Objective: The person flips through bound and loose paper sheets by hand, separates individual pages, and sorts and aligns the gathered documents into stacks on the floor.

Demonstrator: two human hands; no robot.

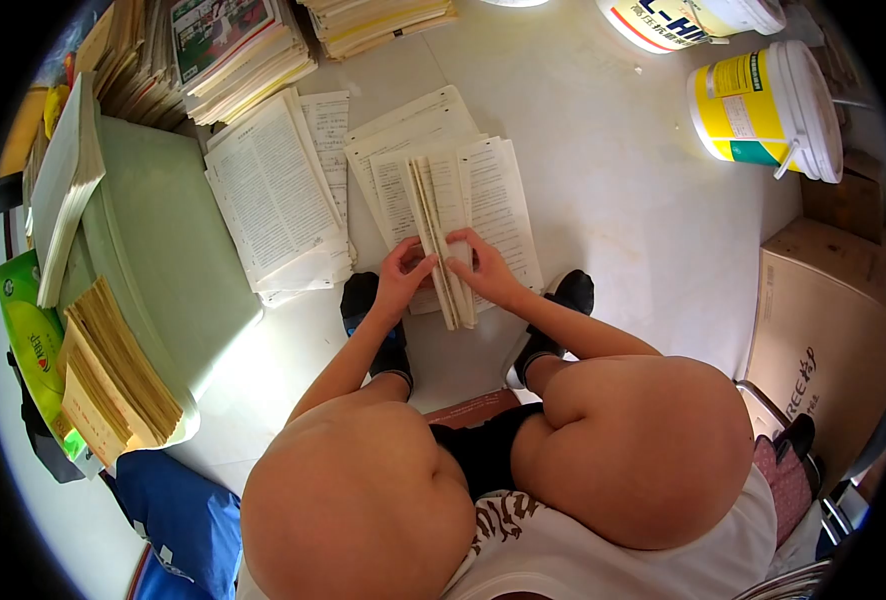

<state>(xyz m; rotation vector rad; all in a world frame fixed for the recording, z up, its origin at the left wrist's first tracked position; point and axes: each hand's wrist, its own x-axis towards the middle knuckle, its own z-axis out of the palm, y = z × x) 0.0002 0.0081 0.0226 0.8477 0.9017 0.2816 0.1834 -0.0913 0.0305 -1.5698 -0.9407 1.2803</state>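
Between my knees, a thin stack of papers [431,215] stands roughly on edge above loose printed sheets. My left hand [404,275] grips its left side, thumb and fingers pressed on the paper. From the right, my right hand [482,268] holds the same stack, its thumb close to the left one. Under and behind the stack, printed sheets [503,200] lie fanned out on the floor. Left of them rests another pile of printed pages [271,190].
A green surface [158,220] at the left bears bundles of paper [123,370]. Magazine and paper piles [238,60] stand at the upper left. Buckets [763,110] are at the upper right, with a cardboard box [813,320] below them. My feet flank the sheets.
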